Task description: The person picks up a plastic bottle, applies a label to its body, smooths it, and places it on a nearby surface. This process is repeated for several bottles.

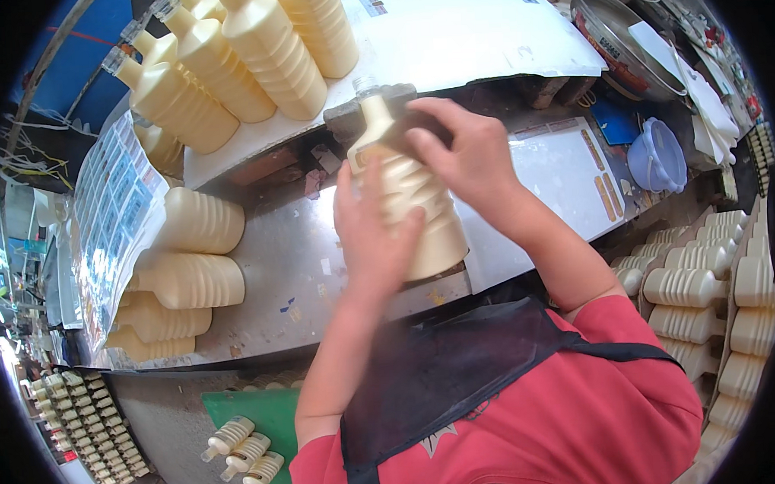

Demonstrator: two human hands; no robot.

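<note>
A cream-coloured bottle (425, 221) with a ribbed body and a clear neck finish lies tilted on the bench, its neck resting on a grey block (346, 117). My left hand (377, 229) grips the bottle from its left side, fingers spread along the upper body. A small label with a brownish mark (365, 156) shows on the bottle's shoulder, just above those fingers. Over the right side of the shoulder, my right hand (471, 151) pinches a dark flat pad (425, 131) between thumb and fingers. Blur hides what the pad is made of.
Several cream bottles (276, 59) stand on the white raised shelf (469, 37); others (201, 279) lie at left beside a printed sticker sheet (117, 215). A white sheet with gold strips (553, 170), a lilac bucket (656, 159) and stacked bottles (684, 287) are at right.
</note>
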